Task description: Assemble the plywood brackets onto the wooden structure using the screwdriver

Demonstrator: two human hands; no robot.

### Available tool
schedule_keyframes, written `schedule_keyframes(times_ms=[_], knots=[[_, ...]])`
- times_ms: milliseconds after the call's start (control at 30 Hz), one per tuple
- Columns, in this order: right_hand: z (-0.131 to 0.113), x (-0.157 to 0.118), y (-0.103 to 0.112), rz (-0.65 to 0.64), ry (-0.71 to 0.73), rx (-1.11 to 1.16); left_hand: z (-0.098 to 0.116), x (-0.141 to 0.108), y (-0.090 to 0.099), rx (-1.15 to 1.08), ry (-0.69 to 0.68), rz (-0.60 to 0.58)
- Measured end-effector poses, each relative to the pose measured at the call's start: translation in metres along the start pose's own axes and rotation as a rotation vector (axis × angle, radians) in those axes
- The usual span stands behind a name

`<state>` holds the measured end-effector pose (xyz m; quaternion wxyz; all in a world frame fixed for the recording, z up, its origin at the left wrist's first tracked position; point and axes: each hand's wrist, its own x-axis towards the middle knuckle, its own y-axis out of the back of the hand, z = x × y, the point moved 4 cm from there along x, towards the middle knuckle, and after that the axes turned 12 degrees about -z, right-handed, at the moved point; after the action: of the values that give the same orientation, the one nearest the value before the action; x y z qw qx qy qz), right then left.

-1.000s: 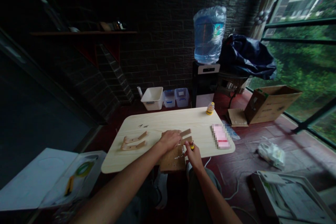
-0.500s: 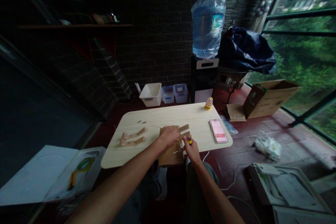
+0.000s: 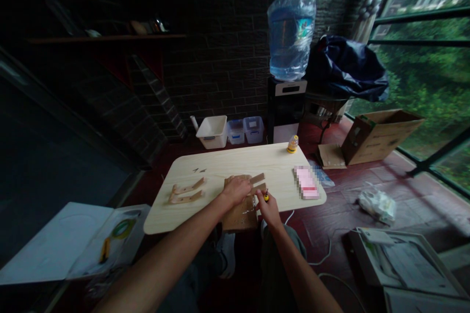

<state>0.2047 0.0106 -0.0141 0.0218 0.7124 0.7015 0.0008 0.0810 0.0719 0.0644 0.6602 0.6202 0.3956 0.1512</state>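
On top of a brown cardboard box [image 3: 240,217], my left hand [image 3: 237,190] is closed over a wooden piece. Two flat wooden arms [image 3: 258,179] of that piece stick out to the right past my fingers; the rest is under my hand. My right hand [image 3: 270,209] is beside the box's right edge, closed around a short yellow-and-black tool [image 3: 266,196]. Its thin dark tip points up near the lower arm, and its exact kind is too small to make out. A similar U-shaped wooden frame [image 3: 187,197] lies to the left on the pale table [image 3: 220,160].
Small dark pieces [image 3: 199,170] lie behind the wooden frame. A yellow-capped bottle [image 3: 293,144] stands at the far right corner, with a pink blurred object [image 3: 307,183] nearer. An open white case [image 3: 121,234] is at left, and a grey box [image 3: 404,259] at right on the floor.
The view has shifted very slightly. Both hands keep their places on and beside the box, with no clear movement of the wooden piece or the tool.
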Motion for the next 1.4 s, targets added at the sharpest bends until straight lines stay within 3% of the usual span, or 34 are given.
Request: schedule_keyframes(times_ms=[133,667,967,1200,1400], knots=[[-0.002,-0.001,0.001,0.003,0.004,-0.008,0.0,-0.002,0.001,0.02,0.053,-0.008],[-0.003,-0.004,0.001,-0.01,-0.036,0.021,0.01,0.003,-0.002,0.07,0.016,-0.054],[-0.005,0.0,-0.003,0.002,0.029,0.03,0.007,-0.001,0.002,0.062,0.006,-0.022],[-0.002,0.007,-0.011,0.05,-0.011,0.066,-0.002,-0.018,0.01,0.018,0.009,0.055],[0.002,0.017,-0.016,0.05,-0.025,0.089,-0.006,-0.017,0.012,0.016,-0.017,0.046]])
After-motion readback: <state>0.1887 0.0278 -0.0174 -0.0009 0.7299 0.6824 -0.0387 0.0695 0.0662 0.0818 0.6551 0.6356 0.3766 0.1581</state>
